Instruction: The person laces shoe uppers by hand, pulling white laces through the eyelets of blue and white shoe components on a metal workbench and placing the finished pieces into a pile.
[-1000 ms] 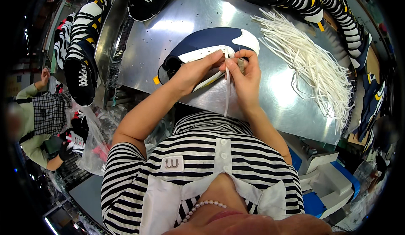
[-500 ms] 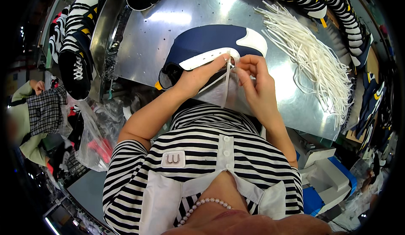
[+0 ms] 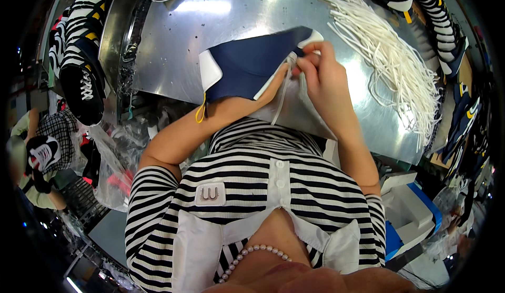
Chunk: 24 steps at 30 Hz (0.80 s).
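A navy shoe upper point(image 3: 244, 64) with white end panels and a yellow loop is held tilted above the metal table point(image 3: 173, 45). My left hand point(image 3: 271, 93) is closed on its near edge, with most of the fingers hidden beneath the upper. A white shoelace point(image 3: 281, 101) hangs from the upper's edge by my left thumb. At that same edge, my right hand point(image 3: 323, 72) is closed, thumb and fingertips pinched at the lace where it meets the upper. The fingertips are slightly blurred, and the eyelets face away from view.
A large bundle of white laces point(image 3: 386, 56) lies on the table's right side. Laced black shoes point(image 3: 81, 87) and striped uppers line the left edge; more uppers hang at the far right. An open box point(image 3: 410, 209) stands lower right. Another person holds a shoe point(image 3: 44, 153) at left.
The upper has been turned over and tilted, so its navy outside now faces up and the white eyelet strip is mostly hidden. My right hand has moved slightly up with the lace.
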Tool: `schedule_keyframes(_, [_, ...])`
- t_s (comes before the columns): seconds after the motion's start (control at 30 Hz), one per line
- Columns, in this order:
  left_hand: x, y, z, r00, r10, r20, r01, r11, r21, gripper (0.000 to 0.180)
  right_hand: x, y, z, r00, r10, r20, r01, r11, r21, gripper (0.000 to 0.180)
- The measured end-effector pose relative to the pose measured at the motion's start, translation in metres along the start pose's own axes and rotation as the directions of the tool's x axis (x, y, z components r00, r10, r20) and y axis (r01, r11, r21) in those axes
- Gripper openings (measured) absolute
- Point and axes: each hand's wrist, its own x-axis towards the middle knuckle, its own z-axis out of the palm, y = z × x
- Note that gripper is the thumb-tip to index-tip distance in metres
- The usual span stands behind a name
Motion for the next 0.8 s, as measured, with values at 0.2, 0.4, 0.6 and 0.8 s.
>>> schedule_keyframes(0.2, [-0.001,-0.016,0.007,0.822,-0.49,0.29,0.57,0.696,-0.438,0.026,0.017,-0.025,-0.002,0.984,-0.079,0.157,0.131,0.926,-0.354,0.024])
schedule_keyframes(0.4, [0.015,-0.03,-0.012,0.752,-0.576,0.32,0.617,0.447,-0.647,0.044,0.015,-0.015,-0.05,0.961,0.226,-0.156,-0.248,0.959,-0.136,0.05])
schedule_keyframes(0.6, [0.045,-0.039,-0.025,0.76,-0.583,0.289,0.638,0.754,-0.157,0.055,0.029,0.041,-0.017,0.919,0.393,0.026,-0.334,0.744,0.578,0.045])
schedule_keyframes(0.8, [0.036,-0.039,-0.038,0.84,-0.216,0.498,0.111,0.967,0.231,0.029,0.044,0.036,-0.018,0.908,0.402,-0.115,-0.262,0.761,0.594,0.033])
